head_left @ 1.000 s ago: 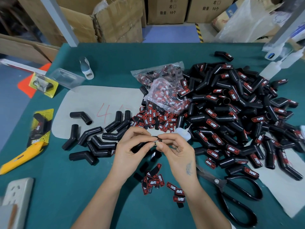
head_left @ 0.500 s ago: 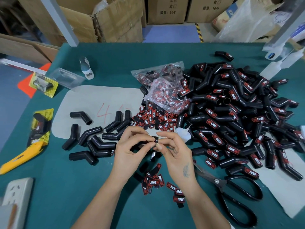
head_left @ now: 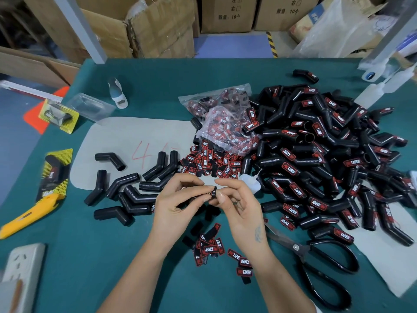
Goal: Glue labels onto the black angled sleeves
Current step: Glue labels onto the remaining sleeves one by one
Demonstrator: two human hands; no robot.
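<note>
My left hand (head_left: 178, 202) grips a black angled sleeve (head_left: 212, 192) above the green table, mostly hidden by my fingers. My right hand (head_left: 239, 206) pinches the sleeve's exposed end between thumb and fingers. A small white glue bottle (head_left: 249, 181) lies just behind my right hand. Several plain black sleeves (head_left: 135, 190) lie to the left. A big heap of labelled sleeves (head_left: 316, 159) fills the right. Loose red-and-black labels (head_left: 209, 163) lie behind my hands, and more labels (head_left: 212, 247) lie in front of them.
Black scissors (head_left: 320, 265) lie to the right of my right forearm. A yellow utility knife (head_left: 29, 213) and a white power strip (head_left: 22, 267) sit at the left edge. Clear bags of labels (head_left: 225, 123) rest mid-table. Cardboard boxes (head_left: 158, 26) stand beyond the table's far edge.
Both hands stayed in place over the table. My fingers shifted on the sleeve, and its black end now shows between my two thumbs.
</note>
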